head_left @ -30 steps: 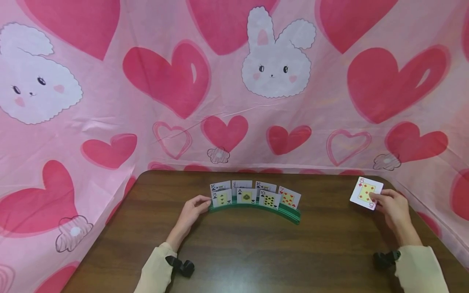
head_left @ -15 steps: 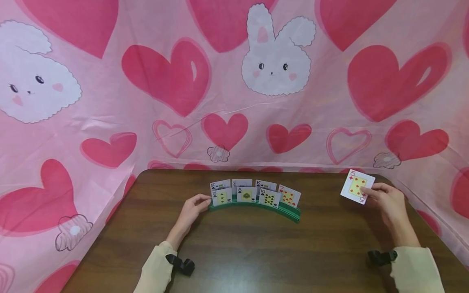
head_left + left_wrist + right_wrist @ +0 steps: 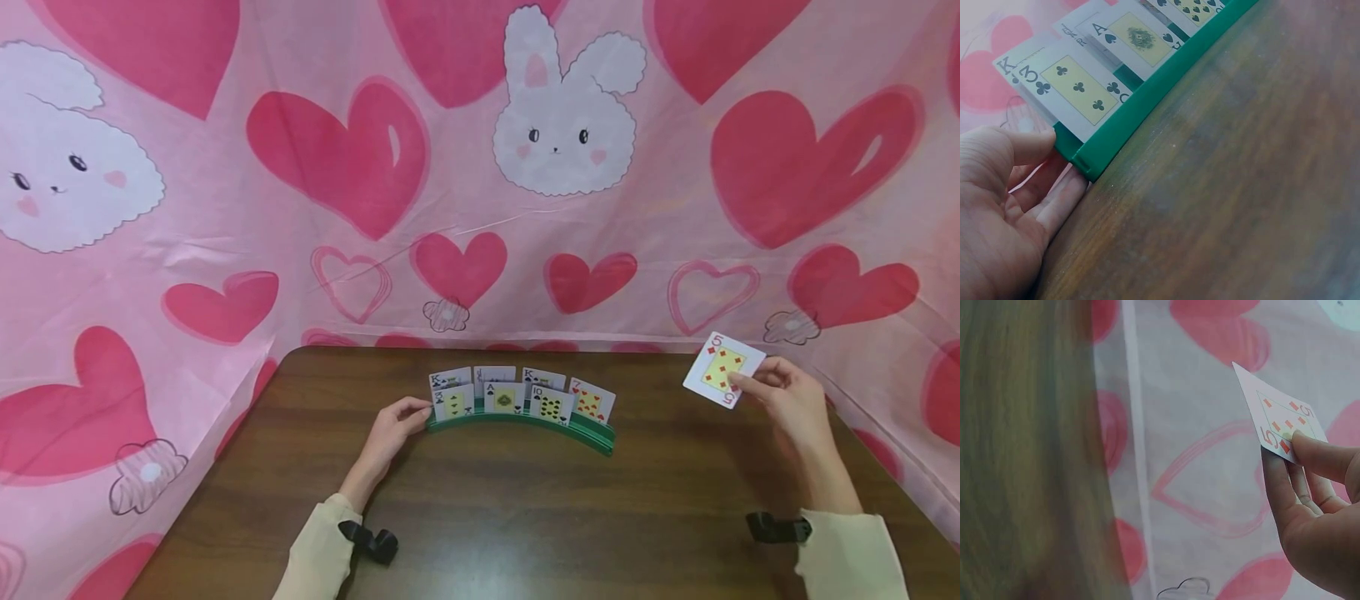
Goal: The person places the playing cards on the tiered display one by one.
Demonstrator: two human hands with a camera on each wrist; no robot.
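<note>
A five of diamonds playing card is pinched between thumb and fingers of my right hand, raised above the table's right side. Its face also shows in the right wrist view. A curved green card holder stands at the table's back middle. My left hand grips its left end, thumb against the holder in the left wrist view. In the front row stand a three of clubs, an ace of spades and a ten. Behind are two kings, a partly hidden card and a red seven.
The brown wooden table reaches back to a pink curtain printed with hearts and rabbits. Black wrist cameras sit at both cuffs. The holder's right end bears no card in front of the seven.
My right hand has carried the five of diamonds left and slightly up, away from the table's right edge. My left hand and the card holder have stayed in place.
</note>
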